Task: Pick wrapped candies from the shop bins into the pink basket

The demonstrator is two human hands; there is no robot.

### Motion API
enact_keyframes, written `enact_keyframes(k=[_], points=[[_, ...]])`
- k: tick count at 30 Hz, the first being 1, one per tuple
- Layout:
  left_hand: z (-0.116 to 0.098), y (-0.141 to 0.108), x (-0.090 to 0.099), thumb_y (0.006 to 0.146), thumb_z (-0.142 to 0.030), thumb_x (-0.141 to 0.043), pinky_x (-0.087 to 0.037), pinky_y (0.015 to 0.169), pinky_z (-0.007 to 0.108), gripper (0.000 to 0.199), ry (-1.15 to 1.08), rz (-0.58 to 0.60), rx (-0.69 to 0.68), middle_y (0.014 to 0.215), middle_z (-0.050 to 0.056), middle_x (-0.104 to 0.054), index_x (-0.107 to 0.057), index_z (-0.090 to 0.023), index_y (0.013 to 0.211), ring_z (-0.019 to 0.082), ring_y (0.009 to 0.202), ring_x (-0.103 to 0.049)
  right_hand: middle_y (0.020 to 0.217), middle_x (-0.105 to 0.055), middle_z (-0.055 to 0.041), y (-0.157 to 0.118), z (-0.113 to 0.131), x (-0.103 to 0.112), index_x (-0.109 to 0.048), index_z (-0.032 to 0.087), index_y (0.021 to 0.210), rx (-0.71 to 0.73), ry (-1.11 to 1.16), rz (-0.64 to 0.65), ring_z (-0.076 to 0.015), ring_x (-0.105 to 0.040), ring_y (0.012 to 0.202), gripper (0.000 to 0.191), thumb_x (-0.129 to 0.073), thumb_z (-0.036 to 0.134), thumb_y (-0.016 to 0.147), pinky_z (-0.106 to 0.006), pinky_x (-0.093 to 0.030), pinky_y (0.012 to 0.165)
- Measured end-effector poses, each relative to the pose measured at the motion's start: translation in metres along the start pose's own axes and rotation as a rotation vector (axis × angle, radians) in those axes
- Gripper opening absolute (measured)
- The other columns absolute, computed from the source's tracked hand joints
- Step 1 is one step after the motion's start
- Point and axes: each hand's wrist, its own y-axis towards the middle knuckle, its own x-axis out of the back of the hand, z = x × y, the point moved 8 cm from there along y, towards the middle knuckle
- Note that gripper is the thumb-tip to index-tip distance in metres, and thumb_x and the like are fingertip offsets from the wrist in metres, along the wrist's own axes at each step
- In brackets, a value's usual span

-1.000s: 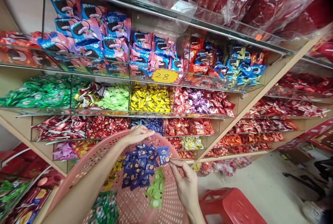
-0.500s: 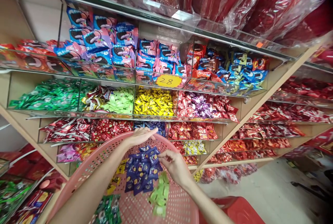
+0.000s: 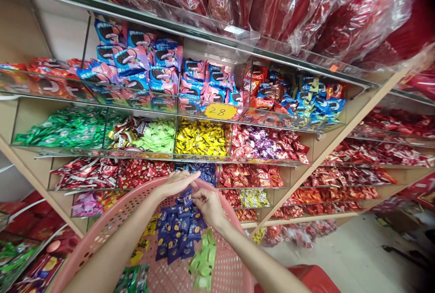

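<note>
A pink perforated plastic basket (image 3: 112, 220) fills the lower middle. My left hand (image 3: 175, 185) lies over its far rim, closed there, with the fingertips hidden. My right hand (image 3: 208, 207) is just inside the basket with its fingers pinched together, close beneath the left hand; what they hold, if anything, is hidden. Dark purple wrapped candies (image 3: 176, 229) lie heaped below and left of the right fingers. Light green candies (image 3: 203, 261) lie nearer me, yellow candies (image 3: 141, 243) at the left, partly behind my left forearm, and green candies (image 3: 132, 279) at the bottom.
Shelves of sorted candies rise in front, with green packets (image 3: 68, 125), yellow candies (image 3: 202, 139) and blue-pink cookie packs (image 3: 132, 59). A yellow price tag (image 3: 220, 111) reads 28. A red stool-like object (image 3: 311, 279) stands at lower right. Plastic-wrapped red goods (image 3: 272, 7) hang above.
My right hand has moved left and slightly up in the picture, close to my left hand. The view has shifted a little, and the basket appears slightly farther left.
</note>
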Motion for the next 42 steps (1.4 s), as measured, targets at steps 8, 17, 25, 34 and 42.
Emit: enact_keyframes(k=[8, 17, 25, 34, 42], points=[[0.001, 0.004, -0.007, 0.076, -0.071, -0.013, -0.025, 0.094, 0.041, 0.072, 0.036, 0.018, 0.006, 0.099, 0.001, -0.062, -0.070, -0.027, 0.073, 0.026, 0.099, -0.047, 0.063, -0.062, -0.0009, -0.006, -0.023, 0.002, -0.065, 0.015, 0.072, -0.096, 0.104, -0.019, -0.0111, -0.050, 0.054, 0.011, -0.056, 0.021, 0.068, -0.021, -0.040, 0.051], [-0.001, 0.010, -0.012, 0.075, -0.072, -0.015, -0.026, 0.091, 0.040, 0.071, 0.034, 0.021, 0.003, 0.093, 0.001, -0.064, -0.070, -0.027, 0.073, 0.027, 0.099, -0.049, 0.065, -0.064, -0.0024, -0.010, -0.036, -0.010, -0.065, 0.016, 0.069, -0.205, 0.397, 0.018, -0.0131, -0.054, 0.056, 0.019, -0.068, 0.033, 0.059, -0.025, -0.044, 0.055], [0.007, 0.017, -0.017, 0.076, -0.070, -0.017, -0.026, 0.091, 0.041, 0.068, 0.046, 0.017, -0.010, 0.098, 0.001, -0.063, -0.070, -0.028, 0.071, 0.027, 0.099, -0.048, 0.058, -0.061, -0.0003, -0.012, -0.044, -0.013, -0.063, 0.016, 0.065, -0.284, 0.455, -0.009, -0.0107, -0.051, 0.050, 0.020, -0.069, 0.032, 0.056, -0.023, -0.040, 0.050], [0.008, 0.021, -0.018, 0.076, -0.071, -0.015, -0.025, 0.092, 0.041, 0.070, 0.043, 0.021, -0.019, 0.090, 0.002, -0.065, -0.070, -0.027, 0.070, 0.027, 0.097, -0.050, 0.059, -0.060, -0.0003, -0.009, -0.051, -0.009, -0.061, 0.015, 0.067, -0.269, 0.456, -0.048, -0.0109, -0.050, 0.052, 0.014, -0.065, 0.027, 0.059, -0.023, -0.041, 0.051], [0.002, 0.022, -0.019, 0.074, -0.072, -0.014, -0.026, 0.093, 0.043, 0.073, 0.071, 0.041, 0.013, 0.091, 0.003, -0.065, -0.070, -0.026, 0.070, 0.029, 0.100, -0.050, 0.060, -0.062, -0.0015, -0.010, -0.062, -0.012, -0.063, 0.015, 0.068, -0.221, 0.239, -0.074, -0.0120, -0.051, 0.051, 0.012, -0.060, 0.026, 0.064, -0.023, -0.039, 0.047]])
